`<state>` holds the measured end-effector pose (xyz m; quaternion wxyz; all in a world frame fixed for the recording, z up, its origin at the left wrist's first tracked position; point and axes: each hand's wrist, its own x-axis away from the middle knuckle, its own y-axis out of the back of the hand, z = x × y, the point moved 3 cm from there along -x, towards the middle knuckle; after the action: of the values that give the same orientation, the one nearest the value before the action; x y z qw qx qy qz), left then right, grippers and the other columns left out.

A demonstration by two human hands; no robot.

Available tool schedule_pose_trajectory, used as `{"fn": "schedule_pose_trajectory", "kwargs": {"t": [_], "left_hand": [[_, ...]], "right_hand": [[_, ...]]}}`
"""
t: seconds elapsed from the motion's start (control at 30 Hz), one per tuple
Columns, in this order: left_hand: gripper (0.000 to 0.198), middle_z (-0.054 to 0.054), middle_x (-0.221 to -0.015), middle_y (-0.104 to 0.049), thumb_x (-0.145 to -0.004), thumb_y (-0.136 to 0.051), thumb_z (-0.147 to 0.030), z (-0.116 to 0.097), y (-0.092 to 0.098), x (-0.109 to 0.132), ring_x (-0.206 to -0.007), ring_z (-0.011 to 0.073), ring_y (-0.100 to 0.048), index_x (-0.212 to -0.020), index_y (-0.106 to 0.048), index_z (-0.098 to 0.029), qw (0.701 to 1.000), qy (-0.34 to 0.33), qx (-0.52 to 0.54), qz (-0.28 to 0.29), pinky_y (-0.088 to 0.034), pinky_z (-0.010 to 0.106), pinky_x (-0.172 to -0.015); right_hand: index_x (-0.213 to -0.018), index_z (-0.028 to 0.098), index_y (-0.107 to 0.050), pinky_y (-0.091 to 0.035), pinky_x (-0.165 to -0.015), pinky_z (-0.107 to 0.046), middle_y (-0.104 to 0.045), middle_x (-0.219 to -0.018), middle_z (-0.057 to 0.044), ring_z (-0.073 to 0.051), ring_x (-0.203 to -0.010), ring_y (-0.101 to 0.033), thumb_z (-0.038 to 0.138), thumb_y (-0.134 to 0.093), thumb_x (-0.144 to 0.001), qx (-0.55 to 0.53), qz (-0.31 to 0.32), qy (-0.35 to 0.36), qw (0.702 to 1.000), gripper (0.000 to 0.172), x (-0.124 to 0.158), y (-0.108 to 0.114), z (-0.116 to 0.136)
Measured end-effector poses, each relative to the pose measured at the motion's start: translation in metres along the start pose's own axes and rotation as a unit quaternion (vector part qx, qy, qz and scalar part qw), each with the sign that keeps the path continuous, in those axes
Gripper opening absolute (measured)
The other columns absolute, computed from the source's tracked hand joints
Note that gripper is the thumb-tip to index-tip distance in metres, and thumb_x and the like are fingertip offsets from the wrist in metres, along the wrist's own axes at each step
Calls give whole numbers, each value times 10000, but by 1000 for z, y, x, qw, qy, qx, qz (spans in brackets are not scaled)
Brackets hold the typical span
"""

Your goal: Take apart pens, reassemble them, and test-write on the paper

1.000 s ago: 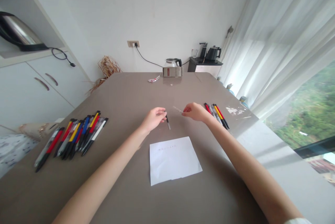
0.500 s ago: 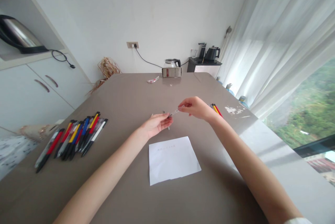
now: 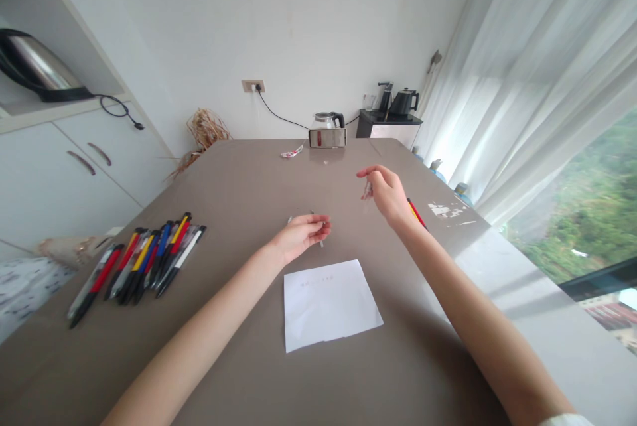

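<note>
My left hand (image 3: pixel 303 235) is held over the middle of the table, just beyond a sheet of white paper (image 3: pixel 331 306). Its fingers are curled together, and what they close on is mostly hidden. A thin grey piece (image 3: pixel 321 244) shows just below the fingertips; I cannot tell whether it is held or lies on the table. Farther right, my right hand (image 3: pixel 389 197) is raised with its index finger pointing left. A small clear piece (image 3: pixel 367 190), seemingly plastic, shows under its curled fingers. Faint writing runs along the top of the paper.
Several pens (image 3: pixel 149 253) in red, yellow, blue, white and clear lie at the left. A red and yellow pen (image 3: pixel 417 212) lies partly behind my right wrist. At the far edge stand a metallic box (image 3: pixel 327 139) and a glass pot (image 3: pixel 323 119).
My right hand has moved right and away from my left hand, with the clear piece, which earlier stretched between both hands. My left hand has stayed nearly in place, its fingers a little more closed.
</note>
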<state>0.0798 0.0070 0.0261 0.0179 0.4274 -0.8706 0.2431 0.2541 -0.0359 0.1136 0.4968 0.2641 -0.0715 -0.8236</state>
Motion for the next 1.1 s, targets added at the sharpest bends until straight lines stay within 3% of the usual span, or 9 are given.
{"fn": "schedule_pose_trajectory", "kwargs": {"t": [0.1, 0.27, 0.37, 0.57, 0.73, 0.83, 0.93, 1.1], "left_hand": [[174, 102, -852, -626, -715, -581, -147, -2, 0, 1, -702, 106, -592, -876, -540, -94, 999, -20, -48, -3, -481, 232, -689], [180, 83, -798, -627, -722, -581, -249, -7, -1, 3, -629, 94, -588, -805, -517, -103, 996, -29, -77, -16, -482, 213, -606], [192, 53, -723, -616, -722, -577, -286, -10, -2, 3, -569, 75, -570, -766, -514, -110, 995, -46, -87, -27, -469, 194, -550], [291, 47, -677, -613, -673, -599, -389, -12, -3, 5, -526, 74, -552, -725, -540, -109, 986, -65, -150, -40, -454, 199, -517], [342, -14, -533, -506, -670, -576, -431, -21, 9, 4, -431, 42, -460, -763, -594, -103, 966, -132, -196, -106, -380, 164, -425], [313, -11, -574, -487, -729, -524, -382, -23, 17, 1, -471, 39, -458, -844, -600, -101, 969, -138, -175, -107, -385, 160, -450], [247, 12, -656, -510, -754, -502, -269, -20, 20, -2, -529, 50, -486, -914, -583, -98, 976, -111, -166, -88, -422, 182, -507], [200, 30, -721, -542, -758, -491, -193, -18, 16, -2, -521, 54, -496, -937, -540, -118, 969, -104, -210, -81, -458, 215, -524]], "right_hand": [[-832, 150, -562, -387, -496, -202, -496, -618, -2, -94, -532, -470, 209, -278, -745, 34, 37, 9, 999, 303, 2, -6, -3], [-806, 163, -600, -357, -593, -209, -569, -738, -12, -96, -641, -485, 224, -391, -741, 124, 204, 121, 964, 227, 17, -29, 9], [-814, 177, -623, -343, -582, -198, -599, -756, -6, -89, -638, -493, 294, -495, -712, 148, 274, 119, 943, 202, 25, -41, 9], [-684, 158, -627, -314, -502, -183, -594, -609, 14, -68, -521, -475, 318, -499, -707, 186, 266, 61, 944, 206, 28, -45, 4], [-695, 168, -612, -325, -528, -193, -619, -669, -15, -102, -595, -523, 337, -484, -725, 257, 215, 37, 941, 214, 22, -43, -7], [-718, 173, -605, -338, -565, -223, -626, -714, -55, -150, -674, -550, 321, -452, -744, 339, 168, 7, 926, 214, 24, -51, -23], [-721, 175, -605, -337, -550, -241, -627, -729, -81, -182, -696, -563, 275, -433, -746, 378, 178, -2, 909, 200, 32, -66, -38], [-742, 176, -612, -350, -553, -243, -628, -733, -82, -188, -699, -566, 309, -473, -726, 353, 183, -4, 917, 193, 38, -76, -45]]}}
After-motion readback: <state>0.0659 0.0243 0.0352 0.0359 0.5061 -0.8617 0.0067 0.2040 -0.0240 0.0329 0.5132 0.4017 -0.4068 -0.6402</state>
